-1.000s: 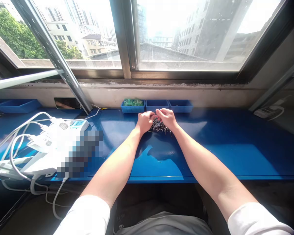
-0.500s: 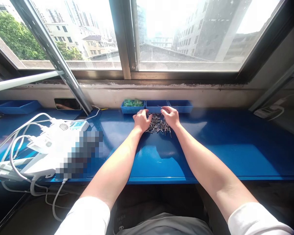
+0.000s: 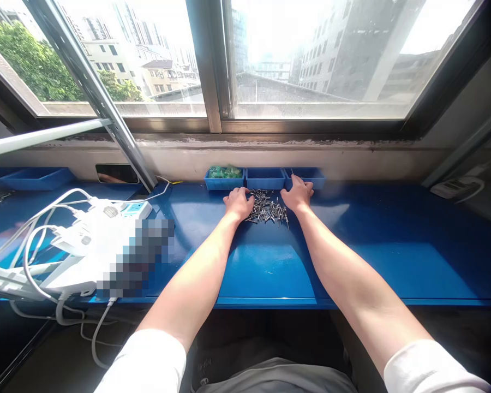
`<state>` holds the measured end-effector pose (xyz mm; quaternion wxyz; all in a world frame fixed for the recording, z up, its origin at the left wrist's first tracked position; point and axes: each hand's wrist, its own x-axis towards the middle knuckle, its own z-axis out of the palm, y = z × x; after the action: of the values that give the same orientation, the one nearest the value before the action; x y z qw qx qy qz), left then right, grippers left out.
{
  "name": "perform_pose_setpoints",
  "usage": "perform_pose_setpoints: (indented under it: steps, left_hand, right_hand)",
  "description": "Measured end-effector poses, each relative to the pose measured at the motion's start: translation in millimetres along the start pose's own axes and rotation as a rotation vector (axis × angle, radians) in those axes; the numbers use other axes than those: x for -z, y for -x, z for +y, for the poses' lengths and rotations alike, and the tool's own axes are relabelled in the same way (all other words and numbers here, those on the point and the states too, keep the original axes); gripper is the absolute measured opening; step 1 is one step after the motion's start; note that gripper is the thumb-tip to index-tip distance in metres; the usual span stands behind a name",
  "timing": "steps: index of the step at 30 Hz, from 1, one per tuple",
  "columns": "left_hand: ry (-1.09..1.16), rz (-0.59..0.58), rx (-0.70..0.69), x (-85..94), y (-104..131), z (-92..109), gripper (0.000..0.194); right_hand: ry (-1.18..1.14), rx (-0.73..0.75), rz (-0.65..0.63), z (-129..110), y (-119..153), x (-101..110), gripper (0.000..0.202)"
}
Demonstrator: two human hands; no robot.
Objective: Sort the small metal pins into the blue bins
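A heap of blind rivets (image 3: 267,209), metallic with thin pins, lies on the blue tabletop. At the heap's left edge rests my left hand (image 3: 239,203), fingers bent and apart, thumb beside the rivets; I see nothing held in it. My right hand (image 3: 298,195) reaches over the front wall of the right blue bin (image 3: 317,179). Its fingertips pinch a thin rivet (image 3: 292,171), whose pin sticks up above them. Left of that bin stand the middle blue bin (image 3: 265,180) and a left bin holding green pieces (image 3: 225,172).
White power strips with plugs and cables (image 3: 82,234) take up the left of the table (image 3: 372,245), beside a blurred-out patch. A metal shelf post (image 3: 126,136) rises there. A phone-like dark slab (image 3: 117,173) leans on the wall. More blue bins (image 3: 39,179) stand far left.
My right hand has moved right and away from me, from above the heap to the right bin, carrying the rivet. My left hand has stayed at the heap. The view has shifted slightly.
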<state>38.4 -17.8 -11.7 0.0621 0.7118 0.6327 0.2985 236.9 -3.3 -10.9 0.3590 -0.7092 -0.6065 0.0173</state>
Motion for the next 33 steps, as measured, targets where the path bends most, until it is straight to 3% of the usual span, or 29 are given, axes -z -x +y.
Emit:
perform_pose_setpoints:
  steps: [12,17,20,25,33]
  left_hand:
    - [-0.031,-0.048,0.000,-2.3,-1,-3,0.031]
    - [-0.048,-0.099,-0.031,-2.3,-1,-1,0.038]
    - [-0.071,-0.147,-0.067,-2.5,0,0,0.044]
    - [-0.096,-0.166,-0.097,-4.4,2,0,0.046]
    - [-0.105,-0.163,-0.089,-5.9,2,-1,0.044]
  right_hand:
    - [0.053,-0.042,-0.108,4,-2,-4,0.076]
    - [-0.005,0.081,-0.049,-4,5,-6,0.057]
    - [-0.016,0.176,-0.133,-12,12,-4,0.042]
    - [0.042,0.243,-0.311,-17,18,-8,0.040]
    - [-0.022,0.314,-0.334,-16,19,-10,0.031]
